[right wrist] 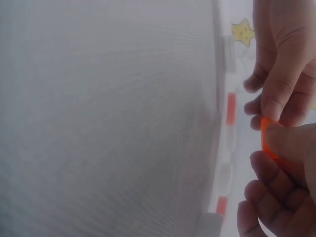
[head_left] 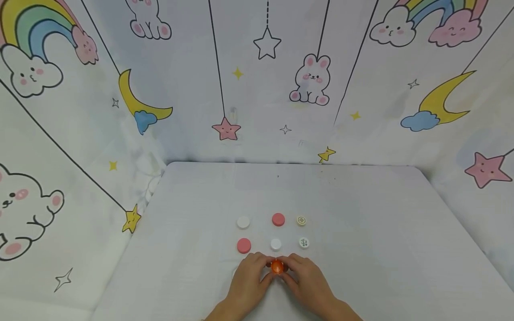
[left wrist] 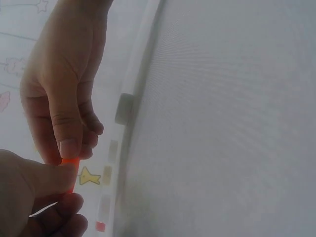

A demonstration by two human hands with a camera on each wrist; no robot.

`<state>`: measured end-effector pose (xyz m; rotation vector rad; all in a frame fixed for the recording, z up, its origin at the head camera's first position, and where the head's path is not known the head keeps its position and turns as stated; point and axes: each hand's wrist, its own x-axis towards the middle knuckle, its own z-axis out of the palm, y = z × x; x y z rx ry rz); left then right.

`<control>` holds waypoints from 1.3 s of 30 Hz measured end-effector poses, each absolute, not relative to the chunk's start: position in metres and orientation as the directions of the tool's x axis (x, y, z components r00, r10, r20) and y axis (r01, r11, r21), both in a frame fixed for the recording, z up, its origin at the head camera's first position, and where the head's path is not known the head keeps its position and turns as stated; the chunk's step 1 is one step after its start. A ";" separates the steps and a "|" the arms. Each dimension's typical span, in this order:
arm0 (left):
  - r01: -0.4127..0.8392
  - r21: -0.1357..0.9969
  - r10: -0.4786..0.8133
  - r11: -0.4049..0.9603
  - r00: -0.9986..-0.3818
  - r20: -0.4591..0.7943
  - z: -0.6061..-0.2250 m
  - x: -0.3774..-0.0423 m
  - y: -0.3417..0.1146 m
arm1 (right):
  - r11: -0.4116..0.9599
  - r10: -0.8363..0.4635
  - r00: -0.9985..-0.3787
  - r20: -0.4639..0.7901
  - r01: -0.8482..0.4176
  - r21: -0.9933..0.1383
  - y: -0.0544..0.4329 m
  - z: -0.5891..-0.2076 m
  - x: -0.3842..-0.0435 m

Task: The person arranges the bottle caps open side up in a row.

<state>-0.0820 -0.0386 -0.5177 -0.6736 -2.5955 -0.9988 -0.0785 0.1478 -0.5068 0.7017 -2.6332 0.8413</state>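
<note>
An orange bottle cap is held between both hands at the front of a group of caps. My left hand pinches its left side between thumb and fingers. From the other side my right hand pinches it too, the fingertips of both hands close together. In the left wrist view the cap shows as an orange strip between the thumbs; the right wrist view shows its edge. Just beyond the hands lies a small white cap, with a red cap to its left.
On the white table, farther back, lie a white cap, a red cap and a small cream disc. A patterned white disc sits at right. Something pale beside the left hand is mostly hidden. Printed cloth hangs behind.
</note>
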 end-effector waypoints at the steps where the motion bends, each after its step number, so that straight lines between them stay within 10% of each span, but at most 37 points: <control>1: 0.520 0.548 0.324 0.655 -0.848 0.418 -0.518 -0.082 -0.039 | 0.712 -0.365 -0.831 0.420 -0.540 -0.449 0.148 -0.507 -0.079; 39: 0.470 0.432 0.392 0.770 -0.882 0.262 -0.519 -0.076 -0.034 | 0.779 -0.451 -0.850 0.271 -0.523 -0.346 0.149 -0.520 -0.080</control>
